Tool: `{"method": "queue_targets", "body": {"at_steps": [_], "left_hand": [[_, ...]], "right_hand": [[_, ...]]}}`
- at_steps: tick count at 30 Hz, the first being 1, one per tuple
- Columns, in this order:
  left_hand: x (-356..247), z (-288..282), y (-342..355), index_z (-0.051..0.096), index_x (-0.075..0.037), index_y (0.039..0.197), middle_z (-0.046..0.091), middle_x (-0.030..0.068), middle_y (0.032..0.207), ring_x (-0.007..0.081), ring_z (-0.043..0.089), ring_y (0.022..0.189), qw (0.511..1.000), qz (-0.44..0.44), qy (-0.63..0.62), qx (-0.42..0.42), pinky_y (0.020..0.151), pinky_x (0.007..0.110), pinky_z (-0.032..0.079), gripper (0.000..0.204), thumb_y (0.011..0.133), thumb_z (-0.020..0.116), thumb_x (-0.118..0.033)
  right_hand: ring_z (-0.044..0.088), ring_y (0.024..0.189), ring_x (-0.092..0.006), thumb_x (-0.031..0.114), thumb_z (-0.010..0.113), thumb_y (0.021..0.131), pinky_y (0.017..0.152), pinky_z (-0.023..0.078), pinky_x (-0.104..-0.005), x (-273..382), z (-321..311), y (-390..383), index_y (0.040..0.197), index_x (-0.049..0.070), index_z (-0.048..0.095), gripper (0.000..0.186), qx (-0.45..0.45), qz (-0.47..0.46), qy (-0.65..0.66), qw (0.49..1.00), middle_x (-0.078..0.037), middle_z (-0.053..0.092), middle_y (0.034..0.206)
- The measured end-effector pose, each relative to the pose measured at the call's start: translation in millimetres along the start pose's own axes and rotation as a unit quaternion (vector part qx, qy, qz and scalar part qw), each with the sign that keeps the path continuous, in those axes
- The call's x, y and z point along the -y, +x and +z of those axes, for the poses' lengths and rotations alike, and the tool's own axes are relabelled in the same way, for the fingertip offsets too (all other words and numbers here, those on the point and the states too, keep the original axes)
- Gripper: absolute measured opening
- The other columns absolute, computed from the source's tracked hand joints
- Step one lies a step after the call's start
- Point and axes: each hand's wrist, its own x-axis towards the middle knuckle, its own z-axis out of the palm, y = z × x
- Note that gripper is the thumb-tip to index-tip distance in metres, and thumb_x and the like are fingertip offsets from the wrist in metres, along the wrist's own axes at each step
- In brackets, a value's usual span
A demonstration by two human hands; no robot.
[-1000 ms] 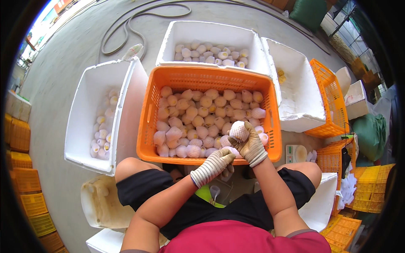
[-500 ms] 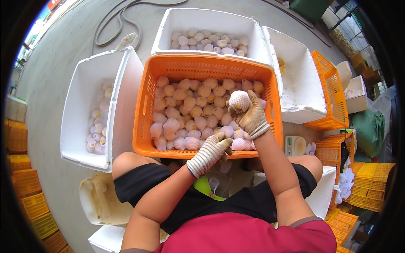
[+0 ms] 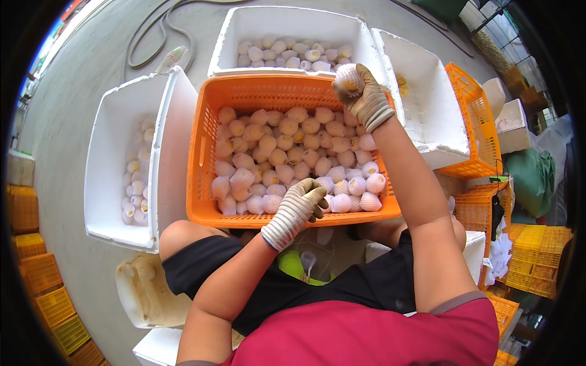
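Note:
My right hand (image 3: 369, 100), in a worn work glove, is closed around a round fruit (image 3: 349, 79) in a white foam net, raised over the far right rim of the orange crate (image 3: 293, 224). Many more fruits in foam nets (image 3: 287, 143) fill that crate, some with yellow showing at the net's opening. My left hand (image 3: 296, 208), in a striped white glove, hovers at the crate's near edge beside the netted fruits. Its fingers are curled toward the thumb; what they hold, if anything, is hidden.
White foam boxes stand left (image 3: 162, 158) and behind (image 3: 293, 18) the crate, both with netted fruits inside. Another foam box (image 3: 433, 91) at the right holds a few yellow fruits. Orange crates (image 3: 476, 122) are further right. Stacked crates (image 3: 55, 305) line the far left.
My right hand has moved up and away with the netted fruit, from above the crate to its far right rim. My left hand stays near the crate's front edge, slightly shifted.

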Motion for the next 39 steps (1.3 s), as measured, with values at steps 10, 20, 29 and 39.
{"method": "queue_targets", "body": {"at_steps": [10,20,29,39], "left_hand": [[4,-13,16,0.059,-0.006,0.097,0.066,0.0062,0.083,0.0091,0.061,0.061,0.999,0.038,-0.022,0.002,0.052,0.020,0.049,0.015,0.098,0.057,-0.022],[54,0,46,0.057,-0.004,0.094,0.063,0.0046,0.078,0.0085,0.057,0.058,0.995,0.016,0.100,-0.023,0.049,0.021,0.045,0.011,0.096,0.058,-0.015],[70,18,48,0.059,0.000,0.087,0.062,0.0144,0.074,0.0248,0.058,0.066,0.864,0.209,0.456,-0.053,0.064,0.036,0.048,0.014,0.088,0.064,-0.013],[59,39,39,0.057,0.001,0.082,0.061,0.0165,0.076,0.0283,0.057,0.066,0.779,0.217,0.578,-0.111,0.064,0.039,0.047,0.016,0.085,0.067,-0.012]], "right_hand": [[0.066,0.082,-0.0235,0.039,0.071,0.088,0.059,0.059,-0.0335,-15,-110,-51,0.112,0.009,0.060,0.040,-0.003,0.110,-0.134,0.985,-0.011,0.066,0.096],[0.067,0.060,-0.0230,0.048,0.065,0.090,0.044,0.057,-0.0310,102,-200,-112,0.104,0.004,0.058,0.046,-0.130,0.005,-0.103,0.986,-0.013,0.067,0.082],[0.066,0.064,-0.0209,0.045,0.069,0.087,0.046,0.056,-0.0313,117,-247,-93,0.099,0.011,0.060,0.037,-0.121,-0.001,-0.080,0.989,-0.008,0.065,0.081],[0.062,0.101,-0.0297,0.009,0.067,0.083,0.089,0.058,-0.0485,216,-403,-136,0.118,0.003,0.053,0.038,-0.115,-0.213,0.104,0.965,-0.012,0.060,0.110]]}}
